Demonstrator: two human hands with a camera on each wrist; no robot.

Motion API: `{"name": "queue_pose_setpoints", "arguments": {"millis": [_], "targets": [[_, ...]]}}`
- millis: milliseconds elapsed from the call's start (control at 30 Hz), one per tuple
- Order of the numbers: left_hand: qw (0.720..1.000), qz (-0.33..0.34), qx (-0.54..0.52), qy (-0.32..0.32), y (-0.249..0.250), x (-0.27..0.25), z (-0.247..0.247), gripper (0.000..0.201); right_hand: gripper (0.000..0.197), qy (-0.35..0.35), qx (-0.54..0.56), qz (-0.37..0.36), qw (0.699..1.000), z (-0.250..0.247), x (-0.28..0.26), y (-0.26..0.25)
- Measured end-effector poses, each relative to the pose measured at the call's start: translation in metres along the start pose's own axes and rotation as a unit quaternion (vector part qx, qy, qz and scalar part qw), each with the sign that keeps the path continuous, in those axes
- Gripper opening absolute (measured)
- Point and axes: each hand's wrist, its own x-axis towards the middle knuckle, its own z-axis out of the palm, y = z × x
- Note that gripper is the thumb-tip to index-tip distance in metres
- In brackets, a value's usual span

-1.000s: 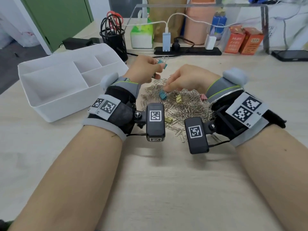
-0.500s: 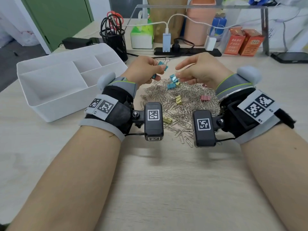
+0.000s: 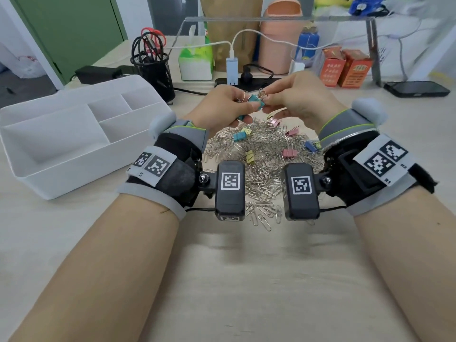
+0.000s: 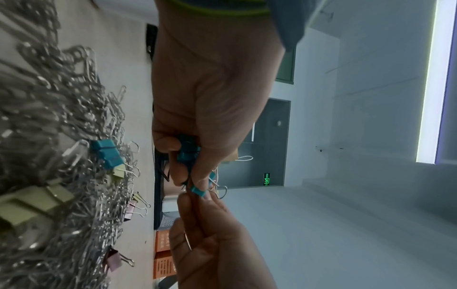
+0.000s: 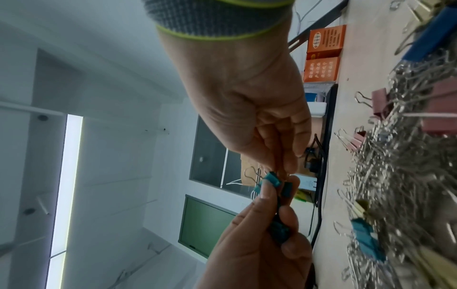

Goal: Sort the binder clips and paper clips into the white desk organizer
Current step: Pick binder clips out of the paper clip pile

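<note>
Both hands hover over a heap of silver paper clips mixed with coloured binder clips, among them a teal one and a pink one. My left hand and my right hand meet fingertip to fingertip, both pinching one teal binder clip. In the left wrist view this clip sits at the left fingertips, and more teal clips are tucked in the left palm. The right wrist view shows the shared clip under the left thumb. The white desk organizer stands at the left, its compartments bare.
Behind the hands lie a black power strip with cables, a black mesh pen holder, a tissue box and two orange boxes. A phone lies at the far right. Bare desk stretches toward me.
My right hand picked a teal binder clip out of the heap, lifted it and brought it left to the left hand's fingertips. The left hand rose slightly, still holding its teal clips.
</note>
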Motion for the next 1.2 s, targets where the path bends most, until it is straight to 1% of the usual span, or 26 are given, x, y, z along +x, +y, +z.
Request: {"name": "queue_pose_setpoints", "arguments": {"millis": [100, 200, 267, 333, 400, 433, 500, 567, 700, 800, 900, 1033, 1100, 1133, 1200], "targets": [[1.0, 0.006, 0.016, -0.021, 0.005, 0.012, 0.007, 0.01, 0.012, 0.016, -0.009, -0.012, 1.0, -0.011, 0.007, 0.006], [0.998, 0.01, 0.049, -0.031, 0.006, 0.018, 0.01, 0.014, 0.015, 0.003, -0.019, -0.014, 1.0, -0.017, 0.011, 0.011], [0.998, 0.008, 0.052, -0.02, 0.004, 0.023, 0.01, 0.014, 0.015, -0.003, -0.012, -0.012, 1.0, -0.018, 0.015, 0.011], [1.0, -0.001, 0.027, 0.005, 0.001, 0.026, 0.008, 0.012, 0.016, 0.015, -0.001, -0.005, 1.0, -0.02, 0.019, 0.013], [1.0, -0.013, -0.006, 0.025, -0.003, 0.029, 0.006, 0.012, 0.014, 0.032, -0.017, 0.011, 0.999, -0.025, 0.022, 0.014], [0.999, -0.019, -0.013, 0.028, -0.005, 0.029, 0.006, 0.013, 0.011, 0.026, -0.033, 0.025, 0.999, -0.028, 0.022, 0.015], [0.999, -0.025, -0.018, 0.03, -0.007, 0.029, 0.005, 0.016, 0.005, -0.007, -0.06, 0.05, 0.997, -0.034, 0.019, 0.016], [0.999, -0.024, -0.021, 0.041, -0.006, 0.028, 0.003, 0.019, 0.006, -0.037, -0.077, 0.06, 0.994, -0.035, 0.017, 0.018], [0.996, -0.031, -0.03, 0.077, -0.007, 0.023, -0.004, 0.021, 0.011, -0.111, -0.145, 0.032, 0.983, -0.017, 0.007, 0.014], [0.995, -0.047, -0.029, 0.077, -0.009, 0.016, -0.011, 0.024, 0.019, -0.161, -0.202, -0.02, 0.966, 0.001, 0.001, 0.007], [0.995, -0.064, -0.017, 0.077, -0.014, 0.003, -0.019, 0.023, 0.027, -0.184, -0.248, -0.054, 0.95, 0.015, -0.006, -0.001], [0.994, -0.075, -0.003, 0.079, -0.022, -0.006, -0.027, 0.021, 0.036, -0.214, -0.302, -0.06, 0.927, 0.029, -0.007, -0.003], [0.993, -0.085, -0.001, 0.083, -0.024, -0.008, -0.03, 0.013, 0.038, -0.23, -0.322, -0.061, 0.916, 0.033, -0.009, -0.003], [0.992, -0.091, -0.004, 0.084, -0.024, -0.009, -0.031, 0.01, 0.037, -0.23, -0.33, -0.061, 0.914, 0.034, -0.009, -0.003], [0.99, -0.113, -0.012, 0.081, -0.024, -0.008, -0.031, 0.012, 0.033, -0.207, -0.321, -0.061, 0.922, 0.034, -0.008, -0.001]]}}
